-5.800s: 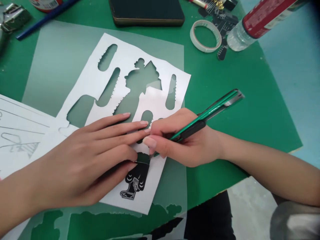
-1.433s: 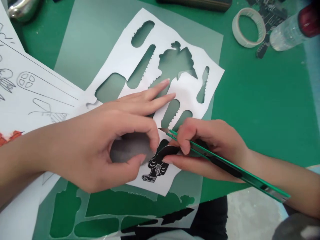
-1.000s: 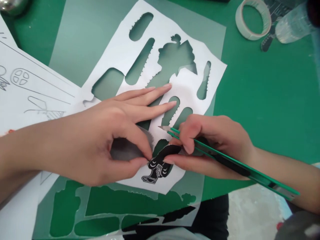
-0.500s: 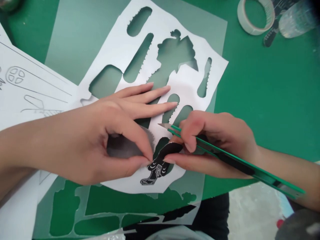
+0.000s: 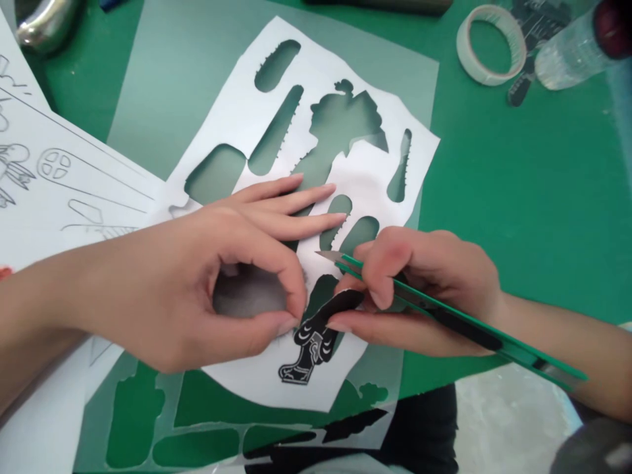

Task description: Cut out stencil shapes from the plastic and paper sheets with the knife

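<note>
My right hand (image 5: 434, 283) keeps a green utility knife (image 5: 444, 322) across its palm, blade bare and pointing left. The same hand's thumb and fingertips grip a black paper cut-out (image 5: 316, 342), a leg and boot with white line patterns. Thumb and forefinger of my left hand (image 5: 237, 263) are pinched together at the left edge of this cut-out. Its other fingers lie spread on a white sheet (image 5: 316, 388) full of cut-out holes. What exactly sits between the pinched fingertips is mostly hidden.
A translucent sheet (image 5: 162, 66) with cut shapes lies beneath the white one, on a green table (image 5: 518, 178). Drawings on white paper (image 5: 99, 171) are at left. A tape roll (image 5: 491, 46), a clear bottle (image 5: 567, 62) and dark cut pieces (image 5: 518, 89) lie at back right.
The view has shifted, showing more of the table's far side. Both hands keep nearly the same pose, and the cut-out hangs slightly lower below the left fingertips.
</note>
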The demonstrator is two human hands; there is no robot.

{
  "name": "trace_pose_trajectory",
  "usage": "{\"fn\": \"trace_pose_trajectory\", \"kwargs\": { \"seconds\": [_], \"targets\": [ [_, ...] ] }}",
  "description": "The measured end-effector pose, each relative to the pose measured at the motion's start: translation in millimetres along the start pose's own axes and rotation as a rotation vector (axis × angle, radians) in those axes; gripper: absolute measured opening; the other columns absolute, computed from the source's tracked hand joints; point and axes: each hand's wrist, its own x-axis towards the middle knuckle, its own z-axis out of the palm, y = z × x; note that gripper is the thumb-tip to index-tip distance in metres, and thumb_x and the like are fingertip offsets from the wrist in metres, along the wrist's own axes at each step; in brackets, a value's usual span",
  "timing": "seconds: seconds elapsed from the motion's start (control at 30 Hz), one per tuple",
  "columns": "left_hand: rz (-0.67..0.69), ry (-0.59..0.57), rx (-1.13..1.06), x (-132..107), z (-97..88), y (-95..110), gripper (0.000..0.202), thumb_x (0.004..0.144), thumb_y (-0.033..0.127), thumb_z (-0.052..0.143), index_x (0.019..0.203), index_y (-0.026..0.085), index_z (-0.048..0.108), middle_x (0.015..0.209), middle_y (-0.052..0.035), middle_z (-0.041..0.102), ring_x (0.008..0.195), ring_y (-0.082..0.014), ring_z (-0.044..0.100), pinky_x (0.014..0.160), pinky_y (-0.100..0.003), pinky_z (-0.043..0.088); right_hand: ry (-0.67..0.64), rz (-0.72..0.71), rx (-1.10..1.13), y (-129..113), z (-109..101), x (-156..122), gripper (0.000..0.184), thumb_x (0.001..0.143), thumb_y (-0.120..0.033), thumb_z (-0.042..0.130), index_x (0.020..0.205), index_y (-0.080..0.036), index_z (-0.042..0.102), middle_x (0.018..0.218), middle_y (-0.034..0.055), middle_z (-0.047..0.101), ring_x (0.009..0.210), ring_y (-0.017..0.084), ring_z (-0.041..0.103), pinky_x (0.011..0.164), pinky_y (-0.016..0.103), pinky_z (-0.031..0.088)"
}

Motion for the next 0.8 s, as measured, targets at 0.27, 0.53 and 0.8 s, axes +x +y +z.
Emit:
{"fn": "trace_pose_trajectory", "kwargs": {
  "seconds": [0.27, 0.53, 0.8],
  "targets": [
    [0.035, -0.040, 0.045, -1.8, -2.0, -1.2, 0.020, 0.109, 0.036, 0.071, 0.105, 0.042, 0.089, 0.184, 0.0279, 0.047, 0.186, -0.0333, 0.026, 0.157, -0.055, 0.012, 0.009, -0.054, -0.032, -1.1, -1.1, 0.1, 0.043, 0.102, -0.016, 0.094, 0.095, -0.025, 0.053, 0.091, -0.0047, 0.084, 0.064, 0.002, 0.071, 0.063, 0.009, 0.056],
    [0.050, -0.049, 0.067, 1.9, 1.6, -2.1, 0.020, 0.108, 0.036, 0.071, 0.105, 0.043, 0.090, 0.186, 0.0289, 0.042, 0.186, -0.0327, 0.025, 0.156, -0.052, 0.010, 0.011, -0.036, -0.079, -4.1, 0.5, -0.5, 0.043, 0.102, -0.018, 0.095, 0.094, -0.026, 0.053, 0.088, -0.0092, 0.080, 0.063, 0.001, 0.067, 0.062, 0.011, 0.053],
    [0.056, -0.058, 0.067, 4.9, 0.1, -3.4, 0.022, 0.108, 0.036, 0.071, 0.100, 0.043, 0.091, 0.183, 0.0297, 0.047, 0.185, -0.0336, 0.028, 0.156, -0.053, 0.012, -0.002, -0.034, -0.097, -2.6, -0.9, -0.6, 0.043, 0.102, -0.021, 0.094, 0.094, -0.027, 0.052, 0.087, -0.0107, 0.078, 0.060, 0.002, 0.064, 0.060, 0.013, 0.052]
  ]
}}
